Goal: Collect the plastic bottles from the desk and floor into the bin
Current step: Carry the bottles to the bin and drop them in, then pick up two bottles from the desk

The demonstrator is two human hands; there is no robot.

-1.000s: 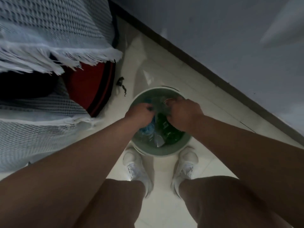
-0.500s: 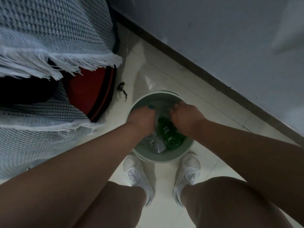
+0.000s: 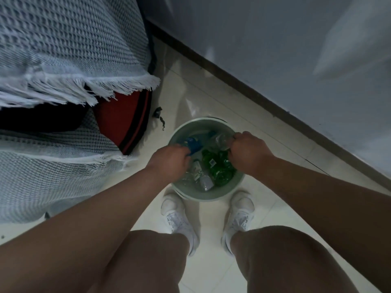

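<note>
Pale green plastic for the bin (image 3: 211, 196), round, set on cream floor tiles (image 3: 190, 92) just beyond the toes of the left white shoe (image 3: 175, 214) and the right white shoe (image 3: 241, 212), near the dark skirting (image 3: 243, 84) of a grey wall (image 3: 275, 39). Inside, a heap of plastic bottles: a green bottle (image 3: 218, 168) at the right, a crushed clear bottle (image 3: 201, 176) toward the near side, a blue-labelled bottle (image 3: 193, 144) at the left, a clear bottle (image 3: 221, 140) by the far right rim.

Reaching in from the near left, the left hand (image 3: 171, 161), knuckles up, fingers curled together around the blue-labelled bottle. Reaching in from the near right, the right hand (image 3: 247, 153), fingers curled tight on the clear bottle at the rim. Fingertips of both tucked under, out of sight.

Left of the bin, a grey woven blanket (image 3: 63, 49) with a white fringe, draped over something red (image 3: 122, 115) with a dark edge. Between that and the bin, on the tile, a small dark scrap (image 3: 158, 114).
</note>
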